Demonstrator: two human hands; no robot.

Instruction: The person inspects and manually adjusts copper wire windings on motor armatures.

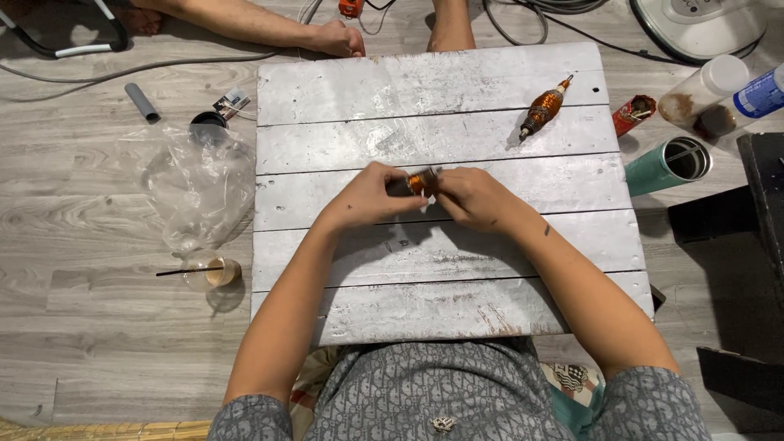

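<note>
Whitewashed plank board (pixel 441 269) on grey floor. Centre: left hand (pixel 371 198) and right hand (pixel 474 198), fingers clamped on a small copper coil (pixel 422 180); likely light, stiff, windings fragile, best held by ends. 2 o'clock: second coil (pixel 545 108). 3 o'clock: teal tumbler (pixel 668 166). 9 o'clock: plastic bag (pixel 194 184).

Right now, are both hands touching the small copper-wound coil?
Touching. The head view shows left hand and right hand pinching the small copper-wound coil from either side.
</note>
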